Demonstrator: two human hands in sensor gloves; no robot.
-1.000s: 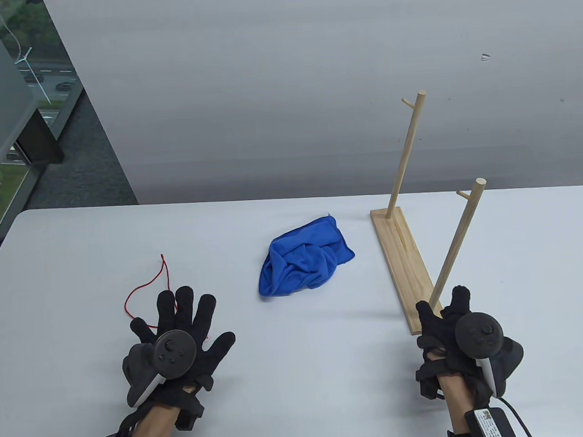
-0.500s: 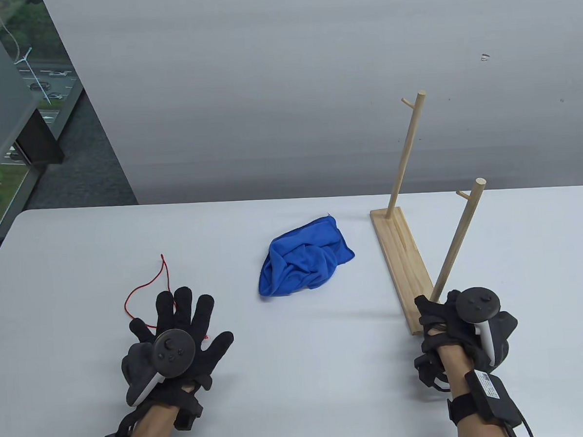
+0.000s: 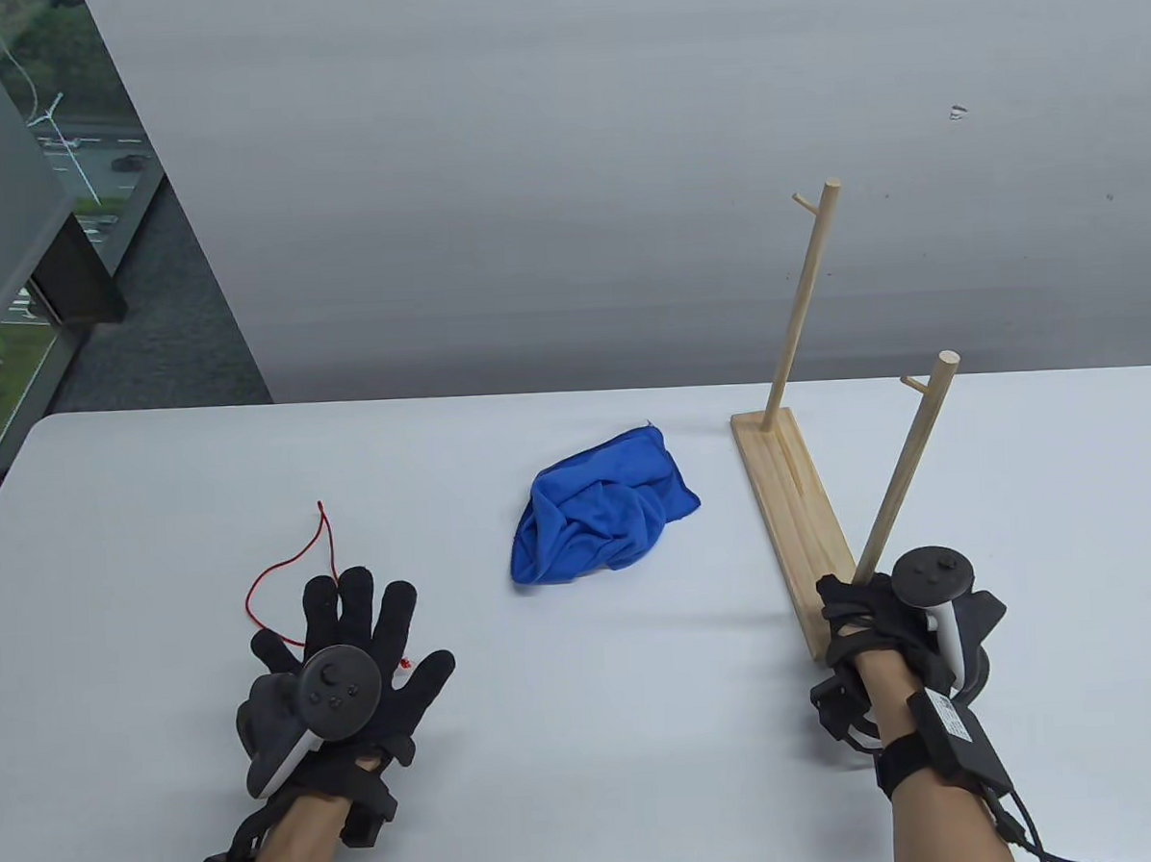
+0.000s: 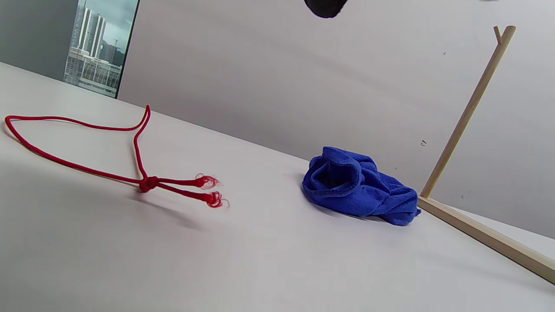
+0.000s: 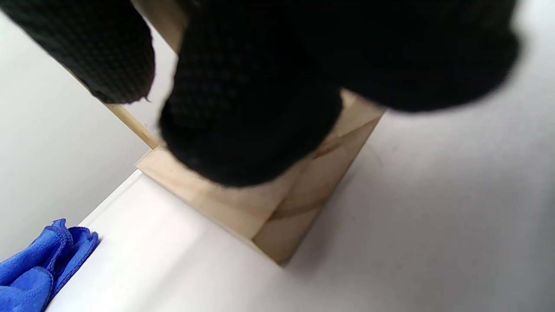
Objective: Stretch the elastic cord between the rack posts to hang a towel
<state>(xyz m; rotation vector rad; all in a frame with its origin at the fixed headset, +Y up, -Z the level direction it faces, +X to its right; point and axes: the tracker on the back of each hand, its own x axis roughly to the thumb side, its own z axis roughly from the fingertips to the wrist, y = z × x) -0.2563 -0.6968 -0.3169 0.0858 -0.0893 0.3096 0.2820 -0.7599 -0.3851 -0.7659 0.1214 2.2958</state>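
Right hand (image 3: 884, 617) grips the near post (image 3: 901, 481) — towel (image 3: 599, 518) lies apart.

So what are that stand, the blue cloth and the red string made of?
Rack: pale unfinished wood, visible grain. Towel: soft fuzzy fabric, probably microfibre, crumpled in folds. Cord: thin red string, knotted, with frayed curly ends; its stretchiness can't be judged from its look.

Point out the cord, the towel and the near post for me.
cord (image 4: 148, 183), left wrist view, on its knot.
towel (image 3: 599, 516), table view, middle of the bundle.
near post (image 3: 910, 462), table view, mid-shaft.
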